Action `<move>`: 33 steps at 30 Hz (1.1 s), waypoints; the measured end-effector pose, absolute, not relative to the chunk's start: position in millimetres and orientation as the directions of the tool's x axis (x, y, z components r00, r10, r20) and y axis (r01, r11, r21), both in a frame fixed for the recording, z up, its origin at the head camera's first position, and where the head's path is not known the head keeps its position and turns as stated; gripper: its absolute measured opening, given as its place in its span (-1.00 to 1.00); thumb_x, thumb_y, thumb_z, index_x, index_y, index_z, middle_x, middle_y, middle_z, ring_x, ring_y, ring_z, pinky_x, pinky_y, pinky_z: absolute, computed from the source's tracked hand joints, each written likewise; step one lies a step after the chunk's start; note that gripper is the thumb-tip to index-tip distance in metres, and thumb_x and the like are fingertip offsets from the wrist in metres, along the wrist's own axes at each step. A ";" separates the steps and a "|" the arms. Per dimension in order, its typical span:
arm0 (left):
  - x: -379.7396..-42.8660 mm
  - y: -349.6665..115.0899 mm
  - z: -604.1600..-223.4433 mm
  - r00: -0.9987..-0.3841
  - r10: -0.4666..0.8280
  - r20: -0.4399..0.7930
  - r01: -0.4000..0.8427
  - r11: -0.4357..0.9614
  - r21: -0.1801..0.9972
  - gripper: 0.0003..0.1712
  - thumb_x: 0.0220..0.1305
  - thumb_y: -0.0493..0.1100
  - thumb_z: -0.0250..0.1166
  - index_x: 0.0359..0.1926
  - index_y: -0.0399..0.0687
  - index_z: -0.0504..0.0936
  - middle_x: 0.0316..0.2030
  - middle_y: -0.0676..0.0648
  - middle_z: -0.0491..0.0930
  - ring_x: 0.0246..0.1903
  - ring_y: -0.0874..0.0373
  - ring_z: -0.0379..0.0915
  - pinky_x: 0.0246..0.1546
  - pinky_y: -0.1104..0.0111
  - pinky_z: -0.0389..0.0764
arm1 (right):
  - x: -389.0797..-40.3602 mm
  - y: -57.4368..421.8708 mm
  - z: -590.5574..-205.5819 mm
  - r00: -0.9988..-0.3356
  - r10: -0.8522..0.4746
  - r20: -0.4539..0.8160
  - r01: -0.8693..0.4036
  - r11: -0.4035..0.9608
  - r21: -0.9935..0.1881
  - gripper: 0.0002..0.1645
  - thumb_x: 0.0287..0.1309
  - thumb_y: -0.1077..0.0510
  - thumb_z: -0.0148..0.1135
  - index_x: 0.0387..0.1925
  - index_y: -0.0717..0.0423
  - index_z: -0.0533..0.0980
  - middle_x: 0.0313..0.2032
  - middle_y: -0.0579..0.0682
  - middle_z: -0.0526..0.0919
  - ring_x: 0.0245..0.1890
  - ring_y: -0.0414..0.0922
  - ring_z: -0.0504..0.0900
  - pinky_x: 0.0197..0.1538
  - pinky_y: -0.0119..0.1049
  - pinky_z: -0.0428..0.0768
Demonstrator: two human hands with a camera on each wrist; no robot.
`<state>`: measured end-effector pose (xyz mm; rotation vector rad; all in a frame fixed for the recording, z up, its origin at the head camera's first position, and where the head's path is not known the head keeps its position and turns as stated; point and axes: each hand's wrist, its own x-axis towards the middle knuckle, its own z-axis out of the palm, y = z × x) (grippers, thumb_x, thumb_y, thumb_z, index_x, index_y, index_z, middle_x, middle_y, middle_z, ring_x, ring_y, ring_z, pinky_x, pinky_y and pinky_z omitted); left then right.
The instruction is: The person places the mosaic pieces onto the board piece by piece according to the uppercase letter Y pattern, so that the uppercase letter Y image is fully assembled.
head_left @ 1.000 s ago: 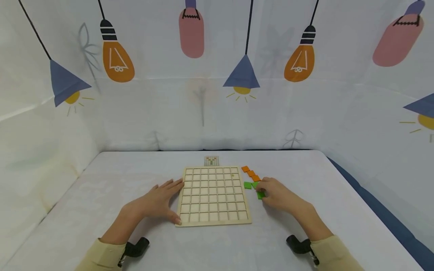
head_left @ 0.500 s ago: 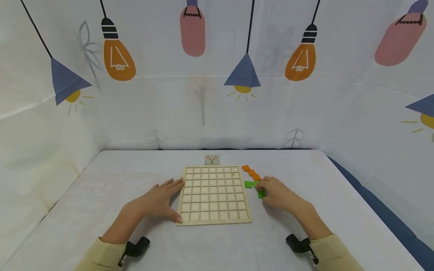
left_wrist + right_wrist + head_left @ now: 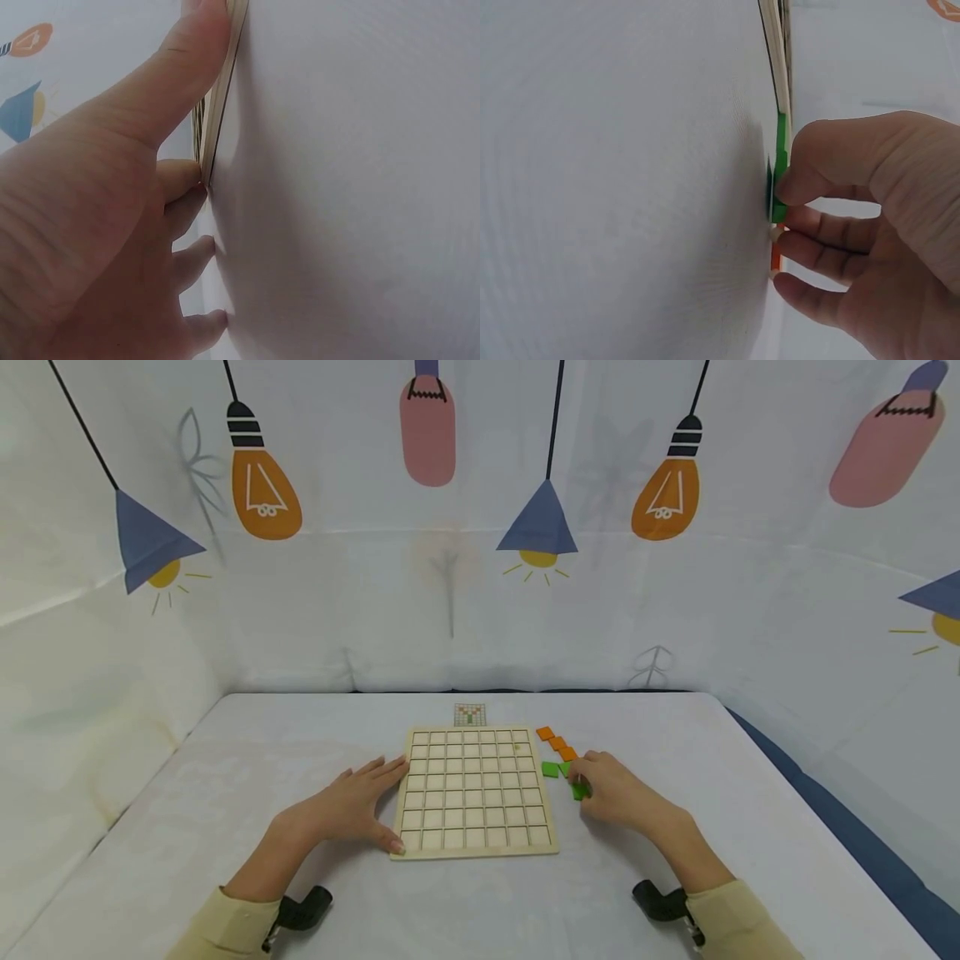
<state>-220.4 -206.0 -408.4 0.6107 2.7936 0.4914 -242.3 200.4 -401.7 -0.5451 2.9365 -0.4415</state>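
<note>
In the head view, a square wooden board (image 3: 474,797) divided into a grid of shallow squares lies flat on the white table (image 3: 480,910). The left hand (image 3: 341,806) is beside its left edge, fingers loosely spread rather than clenched, fingertips touching the edge and thumb on the near left corner. The right hand (image 3: 618,793) is to the right of the board, its thumb and fingers bent together and pinching a green tile (image 3: 581,791). Two more green tiles (image 3: 551,769) are between that hand and the board, and three orange tiles (image 3: 557,743) form a slanting row just beyond them. A small card (image 3: 470,715) with a coloured grid pattern lies at the board's far edge. Behind the table hangs a pale sheet (image 3: 337,593) printed with lamps and bulbs. Both sleeves (image 3: 225,927) are beige.

In the left wrist view, the thumb lies along the board's thin edge, while the other fingers reach down separately beneath it.

In the right wrist view, the thumb presses against the green tile, fingers curled behind it; a strip of orange shows beside the lower fingertips.
</note>
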 end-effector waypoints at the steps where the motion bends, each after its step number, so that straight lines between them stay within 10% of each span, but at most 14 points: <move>1: -220.3 -206.0 -408.5 -0.884 0.440 -0.159 0.359 0.856 0.372 0.46 -0.31 0.47 0.52 0.55 -0.07 0.10 0.57 -0.07 0.04 0.55 -0.24 -0.14 0.39 -0.40 -0.06 | -242.0 200.5 -401.6 -0.927 -0.369 -0.064 -0.334 0.891 -0.307 -0.64 -0.10 0.34 0.39 -0.19 0.02 0.62 -0.24 -0.08 0.55 -0.19 -0.11 0.43 -0.05 -0.14 0.53; 33: -218.5 -205.5 -407.8 -0.888 0.428 -0.169 0.347 0.864 0.365 0.45 -0.28 0.46 0.51 0.56 -0.04 0.08 0.57 -0.05 0.03 0.56 -0.22 -0.14 0.40 -0.37 -0.06 | -243.4 187.6 -395.6 -0.895 -0.442 0.063 -0.439 0.843 -0.312 -0.65 -0.15 0.37 0.27 -0.24 0.03 0.58 -0.34 -0.13 0.49 -0.27 -0.16 0.40 -0.17 -0.25 0.46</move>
